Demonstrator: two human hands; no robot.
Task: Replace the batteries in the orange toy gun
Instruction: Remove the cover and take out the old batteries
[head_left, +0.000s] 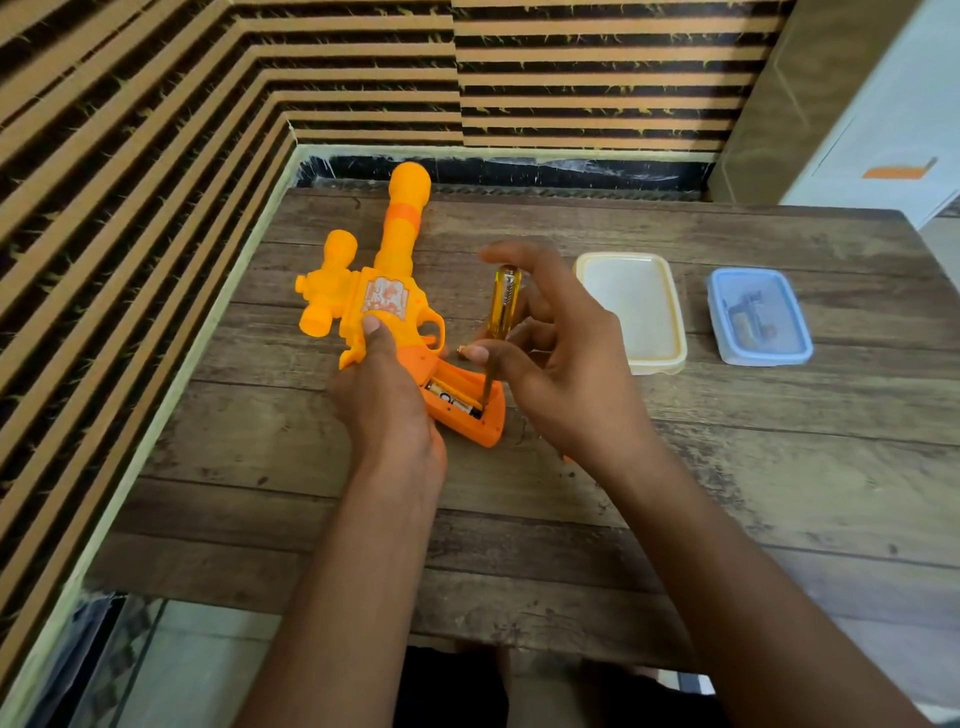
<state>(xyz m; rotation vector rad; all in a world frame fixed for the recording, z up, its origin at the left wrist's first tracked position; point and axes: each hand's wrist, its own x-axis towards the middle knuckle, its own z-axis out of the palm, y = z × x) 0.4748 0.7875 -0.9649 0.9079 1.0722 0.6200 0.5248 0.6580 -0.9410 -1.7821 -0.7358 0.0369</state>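
Gripping the orange toy gun by its handle is the left hand, thumb pressed flat on the body just below the pale sticker, fingers wrapped under the grip. The gun lies on its side at the left of the wooden table, barrel pointing away towards the striped wall, handle angled back towards the person.

And look at that handle: the battery compartment is uncovered, and a black-and-gold battery sits inside it, lying along the handle.

Over to the right hand. It's clasping a screwdriver with a clear yellow handle, held close to upright. The thumb pinches low on the handle, the other fingers close in from behind, and the index finger arches over the top. The metal shaft drops straight down into the compartment, its tip at the outer end of the battery, right by the end wall. Whether the tip actually touches the battery, I can't tell from here.

There's a small gold glint just left of the right thumb. Too small to make out.

Further right on the table, well apart from the gun, sit a cream rectangular container and beside it a blue lidded container with something blurry inside.
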